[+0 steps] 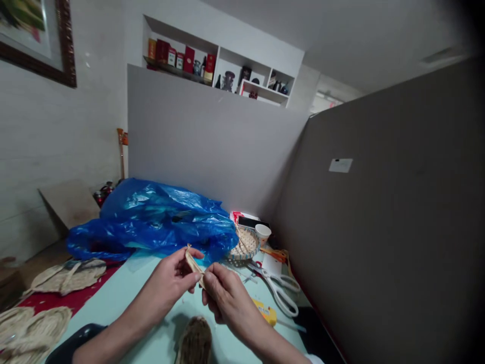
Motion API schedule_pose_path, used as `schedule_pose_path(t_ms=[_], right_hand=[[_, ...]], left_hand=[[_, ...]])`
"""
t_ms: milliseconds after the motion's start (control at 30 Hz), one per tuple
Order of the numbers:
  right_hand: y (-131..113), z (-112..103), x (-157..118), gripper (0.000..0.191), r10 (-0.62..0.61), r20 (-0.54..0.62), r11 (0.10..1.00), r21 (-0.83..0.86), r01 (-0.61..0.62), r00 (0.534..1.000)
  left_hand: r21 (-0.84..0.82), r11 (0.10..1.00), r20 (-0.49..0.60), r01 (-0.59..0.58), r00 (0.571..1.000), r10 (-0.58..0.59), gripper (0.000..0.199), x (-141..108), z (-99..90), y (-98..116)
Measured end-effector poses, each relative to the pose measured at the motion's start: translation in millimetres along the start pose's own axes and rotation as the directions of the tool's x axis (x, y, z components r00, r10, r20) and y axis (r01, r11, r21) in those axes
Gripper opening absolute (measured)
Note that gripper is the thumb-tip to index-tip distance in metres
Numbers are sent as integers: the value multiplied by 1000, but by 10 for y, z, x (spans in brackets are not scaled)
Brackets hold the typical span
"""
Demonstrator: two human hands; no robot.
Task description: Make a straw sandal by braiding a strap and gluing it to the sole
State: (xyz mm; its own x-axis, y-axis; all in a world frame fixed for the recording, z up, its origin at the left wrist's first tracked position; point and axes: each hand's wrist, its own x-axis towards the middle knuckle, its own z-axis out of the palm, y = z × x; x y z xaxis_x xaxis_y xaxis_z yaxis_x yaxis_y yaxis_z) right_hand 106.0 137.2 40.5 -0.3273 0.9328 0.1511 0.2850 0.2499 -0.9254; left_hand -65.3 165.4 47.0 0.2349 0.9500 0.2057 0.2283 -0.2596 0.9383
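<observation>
A narrow, pale straw-coloured strip (194,264) is held up between both hands over the pale green tabletop (151,303). My left hand (176,273) pinches its upper part between thumb and fingers. At the lower end, my right hand (223,288) has its fingers closed round the strip and hides that end. Below the hands stands a brown, rough-grained block with a rounded top (194,338), cut off by the bottom edge of the view. Whether it is wood I cannot tell.
Blue plastic bag (151,217) spreads across the back. Right of it are a woven basket (244,245), paper cup (262,232), white-handled scissors (280,293) and a yellow tool (267,312). Woven straw sandals (68,278) lie left. Grey panels (212,136) stand behind and right.
</observation>
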Motion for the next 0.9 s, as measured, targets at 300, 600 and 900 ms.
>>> schedule_pose_path(t_ms=[300, 600, 900], right_hand=[[-74, -519, 953, 29, -109, -166, 963, -264, 62, 980], [59, -2, 1425, 25, -184, 201, 839, -478, 260, 962], [366, 449, 1615, 6, -172, 487, 606, -633, 482, 856]], left_hand=[[709, 679, 144, -193, 981, 129, 39, 679, -986, -764], [887, 390, 213, -246, 969, 126, 20, 1151, -1208, -1184], [764, 563, 190, -315, 944, 271, 18, 1367, -1401, -504]])
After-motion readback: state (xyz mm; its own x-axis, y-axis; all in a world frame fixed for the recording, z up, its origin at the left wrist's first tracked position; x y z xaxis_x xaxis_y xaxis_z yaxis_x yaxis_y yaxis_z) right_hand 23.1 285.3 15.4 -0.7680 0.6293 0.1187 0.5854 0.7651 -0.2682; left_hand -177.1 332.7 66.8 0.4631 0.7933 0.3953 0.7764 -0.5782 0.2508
